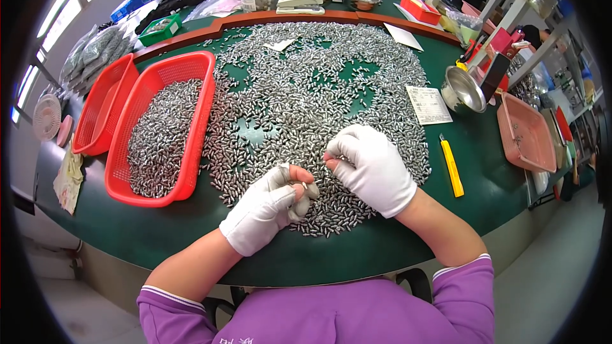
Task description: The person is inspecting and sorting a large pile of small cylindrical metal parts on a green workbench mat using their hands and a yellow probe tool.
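That wooden lip (pixel 223 21) on the far side probably stops your metal pieces (pixel 293 102), spread over the green table (pixel 382 242), from rolling off; the red basket (pixel 207 108) of more sits handy on the left. Your left hand (pixel 271 204) is loosely curled, your right hand (pixel 373 169) bunched thumb-to-finger, but can't tell if either's pinching a piece, white gloves (pixel 395 185) hide it.

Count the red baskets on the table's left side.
2: one basket holding metal pieces, another basket just left of it. Others could be nested underneath.
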Tool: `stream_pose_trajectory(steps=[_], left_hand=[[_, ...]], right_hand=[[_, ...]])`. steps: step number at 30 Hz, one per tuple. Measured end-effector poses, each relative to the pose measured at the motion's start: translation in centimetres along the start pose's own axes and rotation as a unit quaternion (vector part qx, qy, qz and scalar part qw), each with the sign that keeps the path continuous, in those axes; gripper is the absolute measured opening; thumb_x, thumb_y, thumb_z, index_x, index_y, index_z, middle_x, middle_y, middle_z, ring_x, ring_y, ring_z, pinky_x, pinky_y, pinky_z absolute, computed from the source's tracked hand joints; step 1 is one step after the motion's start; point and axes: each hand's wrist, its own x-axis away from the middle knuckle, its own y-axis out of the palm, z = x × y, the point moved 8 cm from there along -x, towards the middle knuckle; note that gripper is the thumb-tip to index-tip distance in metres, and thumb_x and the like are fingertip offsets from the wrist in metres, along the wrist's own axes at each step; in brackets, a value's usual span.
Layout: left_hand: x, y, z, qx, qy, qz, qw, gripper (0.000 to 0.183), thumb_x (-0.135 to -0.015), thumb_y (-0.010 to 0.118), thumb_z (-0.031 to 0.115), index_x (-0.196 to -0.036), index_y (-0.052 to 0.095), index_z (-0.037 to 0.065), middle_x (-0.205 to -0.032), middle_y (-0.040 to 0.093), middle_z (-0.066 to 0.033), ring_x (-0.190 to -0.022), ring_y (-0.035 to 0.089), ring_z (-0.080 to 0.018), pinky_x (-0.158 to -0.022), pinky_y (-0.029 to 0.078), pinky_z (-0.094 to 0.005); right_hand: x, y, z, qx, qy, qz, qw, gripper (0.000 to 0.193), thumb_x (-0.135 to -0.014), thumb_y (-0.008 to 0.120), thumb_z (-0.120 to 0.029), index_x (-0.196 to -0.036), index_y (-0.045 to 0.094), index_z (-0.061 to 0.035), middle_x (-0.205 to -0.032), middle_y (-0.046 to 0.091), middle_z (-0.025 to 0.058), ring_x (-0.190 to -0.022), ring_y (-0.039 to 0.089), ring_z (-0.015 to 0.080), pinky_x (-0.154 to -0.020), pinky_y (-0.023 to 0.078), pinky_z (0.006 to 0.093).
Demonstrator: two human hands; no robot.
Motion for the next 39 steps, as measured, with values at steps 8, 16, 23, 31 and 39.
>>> stream_pose_trajectory(steps=[8, 16, 23, 31, 39], left_hand=[[0.0, 0.4, -0.3, -0.023, -0.027, 0.009, 0.999, 0.024, -0.092, 0.064, 0.017, -0.110, 0.050, 0.008, -0.097, 0.059, -0.0016, -0.077, 0.050, -0.0072, -0.070, 0.043, -0.0213], [0.2, -0.5, -0.2, -0.056, -0.022, 0.053, 0.997, 0.017, -0.094, 0.061, 0.021, -0.105, 0.053, 0.010, -0.091, 0.060, -0.0007, -0.069, 0.051, -0.0060, -0.064, 0.043, -0.0199], [0.1, -0.5, -0.3, -0.044, -0.011, 0.045, 0.998, 0.019, -0.095, 0.061, 0.025, -0.105, 0.054, 0.010, -0.091, 0.061, -0.0007, -0.070, 0.052, -0.0063, -0.064, 0.043, -0.0205], [0.1, -0.4, -0.2, -0.034, -0.008, 0.026, 0.999, 0.020, -0.098, 0.056, 0.027, -0.107, 0.054, 0.009, -0.093, 0.059, -0.0009, -0.075, 0.052, -0.0074, -0.068, 0.043, -0.0212], [0.0, -0.5, -0.3, -0.016, -0.016, 0.028, 0.999, 0.017, -0.097, 0.054, 0.020, -0.109, 0.053, 0.008, -0.094, 0.060, -0.0018, -0.076, 0.053, -0.0085, -0.070, 0.044, -0.0228]], right_hand=[[0.1, 0.2, -2.8, -0.121, -0.058, -0.020, 0.991, 0.015, -0.072, 0.072, -0.007, -0.085, 0.065, -0.0075, -0.082, 0.062, 0.0076, -0.075, 0.061, 0.0275, -0.066, 0.050, 0.0367], [0.3, 0.5, 0.2, 0.085, 0.007, -0.019, 0.996, 0.017, -0.074, 0.073, -0.016, -0.089, 0.068, -0.0096, -0.091, 0.064, 0.0063, -0.086, 0.062, 0.0276, -0.077, 0.050, 0.0380], [0.8, 2.1, 1.1, 0.129, 0.010, -0.071, 0.989, 0.012, -0.077, 0.069, -0.020, -0.083, 0.066, -0.0099, -0.086, 0.061, 0.0052, -0.083, 0.061, 0.0266, -0.075, 0.050, 0.0379], [0.6, 1.9, -0.1, 0.081, 0.009, -0.080, 0.993, 0.014, -0.075, 0.072, -0.021, -0.085, 0.068, -0.0118, -0.089, 0.062, 0.0043, -0.085, 0.060, 0.0269, -0.076, 0.050, 0.0388], [0.6, 2.0, 0.6, 0.084, 0.023, -0.088, 0.992, 0.012, -0.075, 0.071, -0.017, -0.084, 0.068, -0.0104, -0.088, 0.063, 0.0047, -0.084, 0.060, 0.0272, -0.076, 0.050, 0.0384]])
